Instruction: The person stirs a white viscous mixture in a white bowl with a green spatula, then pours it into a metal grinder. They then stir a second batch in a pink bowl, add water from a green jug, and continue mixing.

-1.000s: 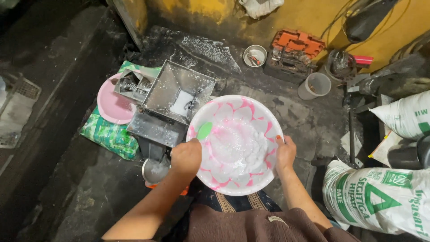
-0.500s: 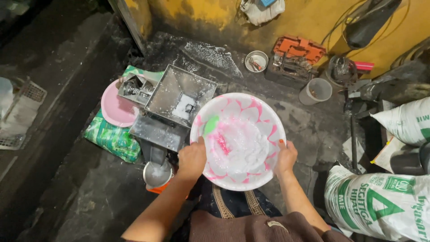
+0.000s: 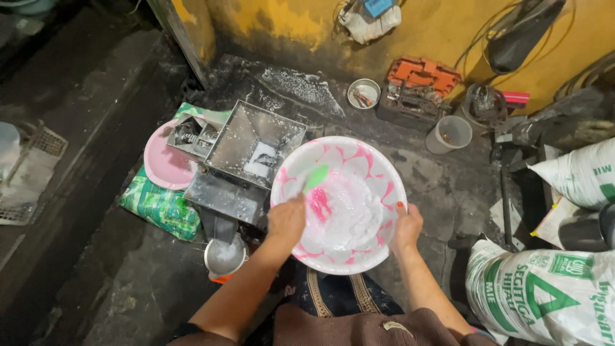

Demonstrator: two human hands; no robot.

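The basin (image 3: 359, 166) is white with pink petal-like splashes around its wall, it holds a white wet mass (image 3: 346, 218), and a light green scoop (image 3: 315, 177) lies against its rim. Beside it stands a dull grey metal hopper (image 3: 256, 150) dusted white, with a plain pink bowl (image 3: 163, 163) and a green patterned bag (image 3: 160, 206) next to it. The wall (image 3: 435, 32) behind is yellow with dark stains, the floor (image 3: 122, 282) is dark grey streaked with white powder, and the sack (image 3: 544, 295) is white with green print.
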